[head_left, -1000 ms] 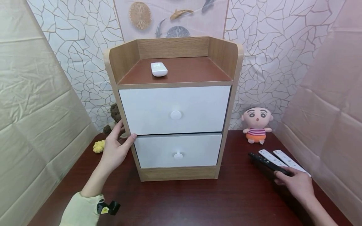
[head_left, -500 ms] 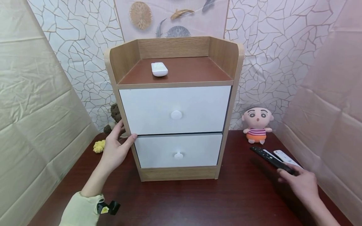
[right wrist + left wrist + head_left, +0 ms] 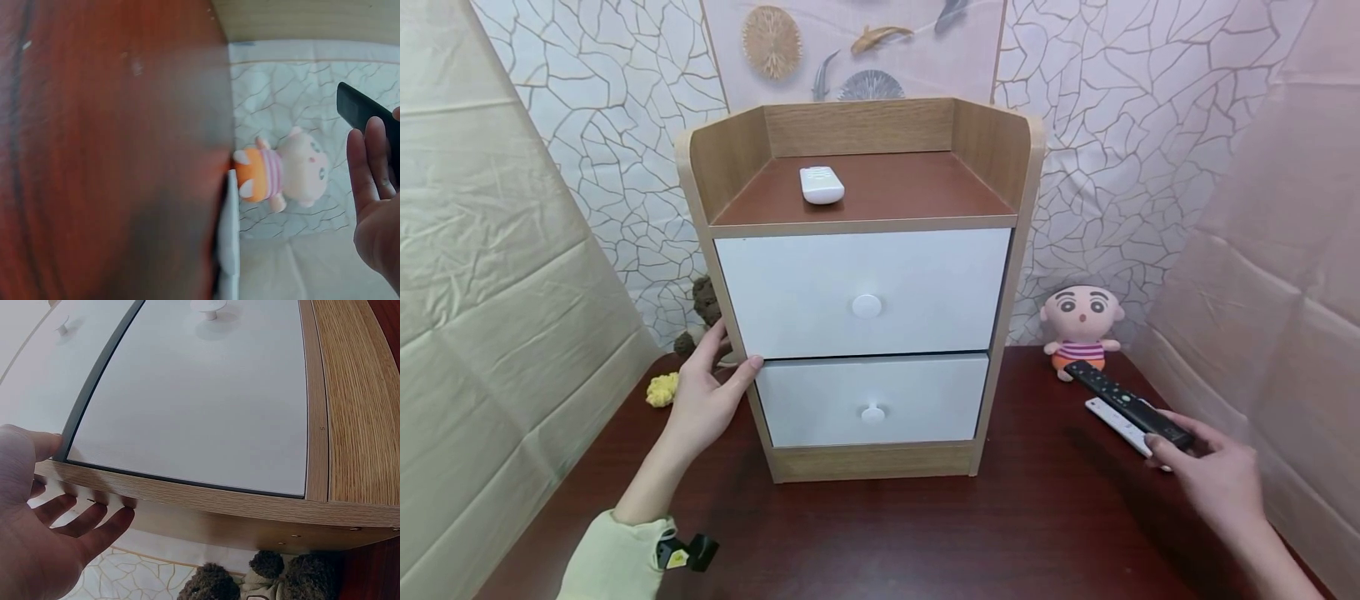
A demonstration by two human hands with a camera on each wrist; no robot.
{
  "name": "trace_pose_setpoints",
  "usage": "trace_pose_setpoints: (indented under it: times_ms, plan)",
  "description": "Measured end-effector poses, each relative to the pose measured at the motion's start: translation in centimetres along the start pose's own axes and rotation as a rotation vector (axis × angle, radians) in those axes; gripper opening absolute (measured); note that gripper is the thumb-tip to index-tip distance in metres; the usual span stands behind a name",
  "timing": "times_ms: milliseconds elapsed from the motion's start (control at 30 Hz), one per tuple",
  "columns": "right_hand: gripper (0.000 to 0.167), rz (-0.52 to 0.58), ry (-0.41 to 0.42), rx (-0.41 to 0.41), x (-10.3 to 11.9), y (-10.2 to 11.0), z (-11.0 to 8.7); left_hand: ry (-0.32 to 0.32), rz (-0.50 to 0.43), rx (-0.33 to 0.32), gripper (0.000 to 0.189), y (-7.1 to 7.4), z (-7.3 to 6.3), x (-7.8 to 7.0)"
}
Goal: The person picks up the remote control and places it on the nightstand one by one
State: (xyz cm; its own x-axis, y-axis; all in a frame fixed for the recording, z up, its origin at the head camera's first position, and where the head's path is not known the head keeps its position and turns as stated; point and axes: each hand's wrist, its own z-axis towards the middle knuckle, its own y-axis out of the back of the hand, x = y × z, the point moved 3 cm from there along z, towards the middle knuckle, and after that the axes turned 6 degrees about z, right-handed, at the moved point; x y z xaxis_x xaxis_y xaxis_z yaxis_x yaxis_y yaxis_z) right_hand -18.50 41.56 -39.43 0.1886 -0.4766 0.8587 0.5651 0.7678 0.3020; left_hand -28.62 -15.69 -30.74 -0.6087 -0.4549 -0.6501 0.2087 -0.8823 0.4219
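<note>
My right hand (image 3: 1221,477) grips the near end of a black remote control (image 3: 1120,400), held above the table with its far end pointing at the doll. Under it a white remote control (image 3: 1118,425) lies on the table. In the right wrist view the black remote (image 3: 357,111) is partly cut off by the frame edge. On the other side, my left hand (image 3: 703,407) rests against the drawer cabinet (image 3: 872,460). Its thumb touches the front edge between the two drawers, and its fingers (image 3: 106,532) lie along the side panel.
A white remote-like device (image 3: 822,185) lies on the cabinet top. A plush doll (image 3: 1081,325) sits by the back wall at right. At left are a brown plush toy (image 3: 706,300), partly hidden, and a yellow knitted piece (image 3: 662,389). Both drawers look closed.
My right hand has lifted the black remote off the white remotes and moved it right and up. The second white remote is now mostly hidden. The left hand has stayed in place.
</note>
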Motion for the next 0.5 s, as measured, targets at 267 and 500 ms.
trace_pose_setpoints:
  times_ms: [267, 500]
  plan:
    - [0.047, 0.037, 0.074, -0.022, 2.6, 0.4, 0.0, -0.002, 0.001, -0.002, 0.066, 0.0, -0.1, 0.0]
    - [0.045, 0.038, 0.098, -0.024, 3.8, 0.5, -0.1, -0.006, -0.001, -0.003, 0.066, 0.0, -0.1, 0.0]
